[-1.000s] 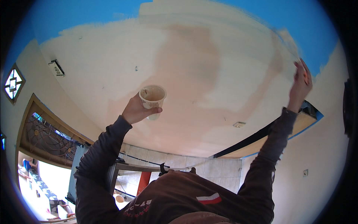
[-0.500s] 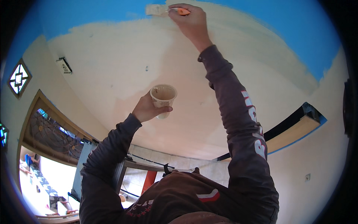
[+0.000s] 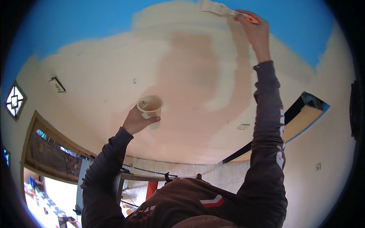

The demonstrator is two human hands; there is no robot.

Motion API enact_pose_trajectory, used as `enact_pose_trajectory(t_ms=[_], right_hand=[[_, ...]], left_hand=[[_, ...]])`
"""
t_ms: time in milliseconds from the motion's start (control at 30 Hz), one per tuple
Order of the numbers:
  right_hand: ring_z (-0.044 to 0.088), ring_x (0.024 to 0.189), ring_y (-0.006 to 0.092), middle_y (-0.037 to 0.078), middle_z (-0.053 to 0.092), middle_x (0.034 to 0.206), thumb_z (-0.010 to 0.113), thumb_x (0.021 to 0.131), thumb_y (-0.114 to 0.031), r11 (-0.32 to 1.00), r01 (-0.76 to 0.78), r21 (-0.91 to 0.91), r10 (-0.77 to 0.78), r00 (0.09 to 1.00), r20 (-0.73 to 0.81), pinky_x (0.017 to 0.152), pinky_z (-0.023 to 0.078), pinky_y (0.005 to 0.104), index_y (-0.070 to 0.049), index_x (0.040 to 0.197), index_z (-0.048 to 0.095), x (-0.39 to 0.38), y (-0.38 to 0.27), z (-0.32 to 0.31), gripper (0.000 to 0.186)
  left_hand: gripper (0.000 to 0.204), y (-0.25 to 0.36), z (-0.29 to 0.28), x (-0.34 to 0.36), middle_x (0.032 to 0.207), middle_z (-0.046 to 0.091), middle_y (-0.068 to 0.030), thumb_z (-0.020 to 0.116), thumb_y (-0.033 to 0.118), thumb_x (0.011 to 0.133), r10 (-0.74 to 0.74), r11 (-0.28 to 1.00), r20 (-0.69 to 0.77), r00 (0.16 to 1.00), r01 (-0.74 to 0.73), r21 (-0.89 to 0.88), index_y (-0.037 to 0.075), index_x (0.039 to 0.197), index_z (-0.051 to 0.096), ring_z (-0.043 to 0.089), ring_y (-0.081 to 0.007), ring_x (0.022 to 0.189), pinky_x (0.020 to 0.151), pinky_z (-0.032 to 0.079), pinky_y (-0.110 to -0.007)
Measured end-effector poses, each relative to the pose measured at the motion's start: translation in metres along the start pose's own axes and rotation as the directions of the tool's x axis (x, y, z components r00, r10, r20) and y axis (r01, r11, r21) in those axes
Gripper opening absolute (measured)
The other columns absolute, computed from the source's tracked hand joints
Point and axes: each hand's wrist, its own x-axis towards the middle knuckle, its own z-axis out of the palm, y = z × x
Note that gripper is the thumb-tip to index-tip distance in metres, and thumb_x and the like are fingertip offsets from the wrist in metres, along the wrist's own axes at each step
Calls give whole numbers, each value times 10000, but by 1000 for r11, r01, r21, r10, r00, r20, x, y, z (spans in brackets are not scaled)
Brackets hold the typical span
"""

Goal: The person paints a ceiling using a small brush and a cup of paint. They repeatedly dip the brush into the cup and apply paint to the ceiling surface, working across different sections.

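With fingers wrapped round it, my left hand (image 3: 134, 121) holds a translucent plastic cup (image 3: 151, 108), upright in front of the wall. Paint smears mark the cup's inside; how much paint it holds I cannot tell. My right hand (image 3: 257, 32) is raised high and closed on the orange and white handle of a wide paintbrush (image 3: 216, 8). The brush head points left and lies against the upper wall, where cream paint (image 3: 163, 17) meets blue paint (image 3: 95, 19). My shadow falls across the cream part.
A black and wooden shelf (image 3: 304, 114) juts from the wall at right. Wall sockets (image 3: 243, 126) and a switch box (image 3: 57, 85) are set in the wall. At lower left are a wood-framed doorway (image 3: 34, 129) and a grey metal frame (image 3: 119, 184) close to my body.
My right hand and the paintbrush have moved right along the upper wall, and cream paint covers more of the blue there. My left hand with the cup sits slightly lower and further left.
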Motion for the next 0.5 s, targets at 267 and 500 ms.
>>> enact_pose_trajectory(t_ms=[267, 500], right_hand=[[372, 590, 11, 5, 718, 868, 686, 924, -248, 938, -290, -189, 274, 956, -104, 518, 315, 185, -49, 1114, 726, -28, 53, -191, 278], [369, 582, 15, 4, 716, 859, 666, 943, -266, 887, -327, -327, 204, 911, -359, 512, 327, 188, -43, 1106, 731, -59, 66, -305, 284]], left_hand=[[606, -12, 0, -1, 1173, 655, -108, 833, 205, 773, 39, 996, -1, 999, -39, -86, -31, 1251, 546, 623, -189, 1085, 932, 504, -335], [556, -11, 3, 0, 1142, 656, -102, 820, 156, 783, 38, 995, 8, 999, -37, -97, -39, 1233, 557, 624, -175, 1043, 910, 506, -323]])
